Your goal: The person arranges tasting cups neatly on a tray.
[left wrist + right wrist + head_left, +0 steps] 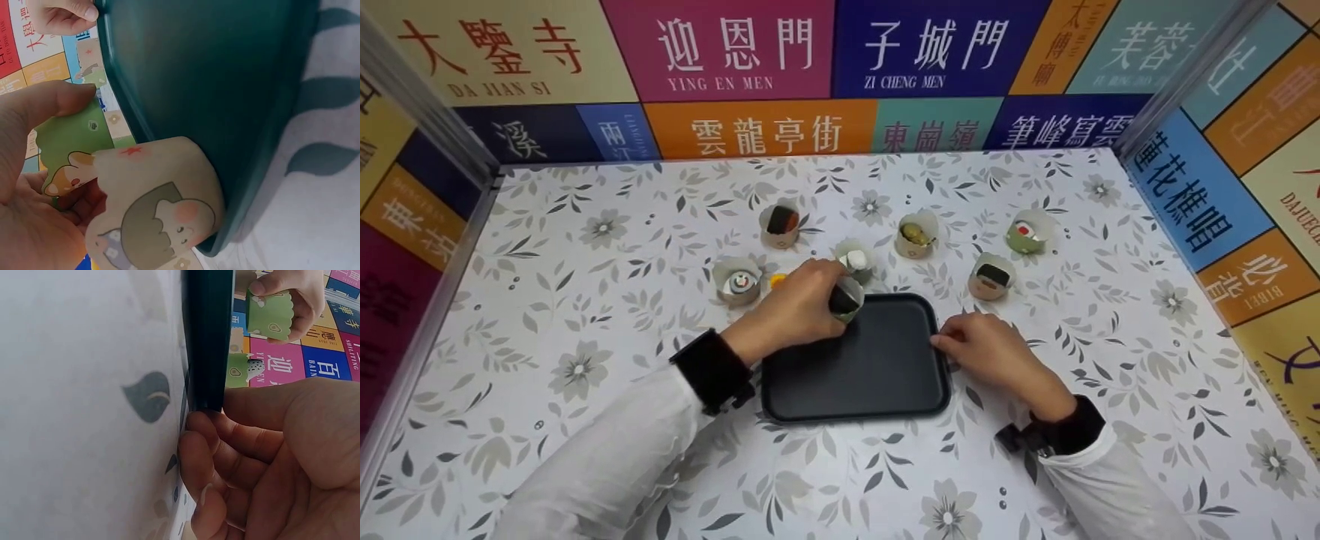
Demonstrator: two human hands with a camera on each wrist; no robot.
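Scalloped green paper cup [269, 318] in a clasping left hand [802, 306], smooth round-cornered black tray [870, 382] in a pinching right hand [997, 350].

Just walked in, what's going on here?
A person's left hand grips a filled green paper cup by the far edge of a dark tray; contact with the tray is unclear. The right hand pinches the tray's right edge. More filled cups stand on the floral tabletop beyond it.
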